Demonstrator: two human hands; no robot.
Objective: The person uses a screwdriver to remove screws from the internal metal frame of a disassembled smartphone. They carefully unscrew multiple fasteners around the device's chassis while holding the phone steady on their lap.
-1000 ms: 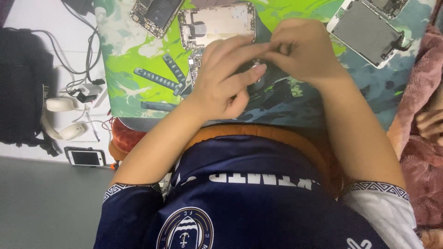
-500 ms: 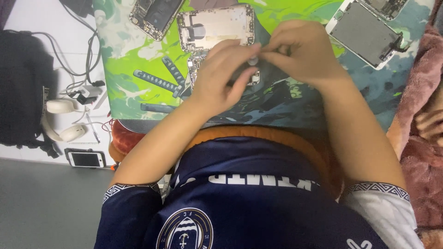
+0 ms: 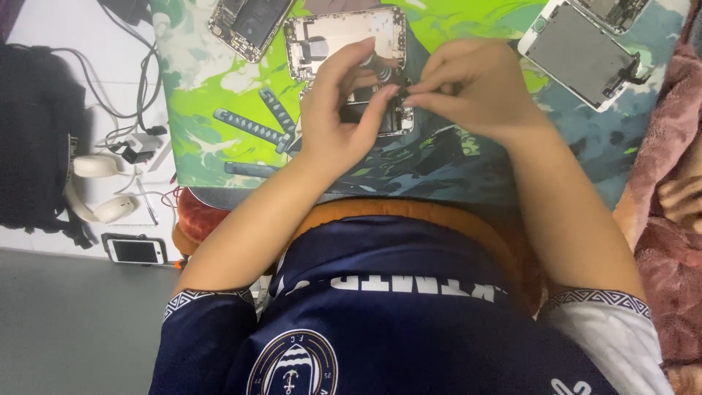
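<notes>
Head view, looking down. Both hands meet above an opened phone (image 3: 380, 117) lying on a green mat (image 3: 212, 80). The left hand (image 3: 340, 121) is raised over the phone with fingers curled, thumb and forefinger pinching a small dark part (image 3: 395, 91); a grey screwdriver handle (image 3: 376, 66) shows just behind its fingertips, though which hand holds it cannot be told. The right hand (image 3: 479, 91) is clenched loosely, its fingertips touching the same small part from the other side. A second opened phone shell (image 3: 340, 33) lies just beyond the hands, a third (image 3: 248, 22) to its left near the mat's far edge. A detached screen (image 3: 578, 55) lies well apart at the right. Two ribbed tools (image 3: 252, 126) rest on the mat left of the hands. Off the mat, white headphones (image 3: 95, 186), cables (image 3: 131, 95), a black bag (image 3: 36, 139) and an intact phone (image 3: 135, 250) lie at the left.
</notes>
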